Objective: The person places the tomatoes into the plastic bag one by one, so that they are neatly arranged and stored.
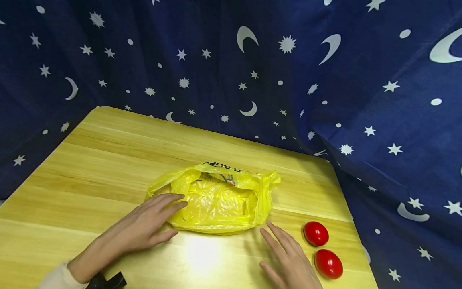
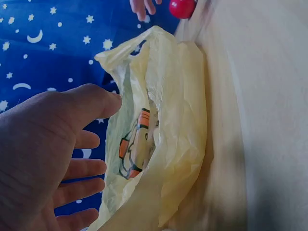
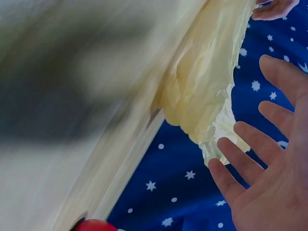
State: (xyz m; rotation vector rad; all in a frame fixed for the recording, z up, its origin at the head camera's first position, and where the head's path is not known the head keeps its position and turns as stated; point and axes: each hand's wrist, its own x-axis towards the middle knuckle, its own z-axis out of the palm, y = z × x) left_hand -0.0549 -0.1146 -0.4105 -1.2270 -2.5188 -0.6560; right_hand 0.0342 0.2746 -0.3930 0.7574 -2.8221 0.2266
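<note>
A thin yellow plastic bag (image 1: 216, 200) lies on the table with its mouth spread wide toward me. Dark lettering and a printed picture show on its far side. My left hand (image 1: 155, 220) is over the bag's left end, fingers extended; in the left wrist view this hand (image 2: 53, 154) has nothing in its grasp beside the bag (image 2: 183, 110). Just off the bag's lower right corner is my right hand (image 1: 290, 257), its fingers spread and holding nothing. The right wrist view shows that hand (image 3: 274, 163) near the crumpled end of the bag (image 3: 207, 82).
Two shiny red egg-shaped objects (image 1: 316, 233) sit on the table right of my right hand, one nearer me. The wooden table (image 1: 108, 160) ends at a dark blue curtain (image 1: 216, 60) with white stars and moons. A black strap (image 1: 108, 281) is at my left wrist.
</note>
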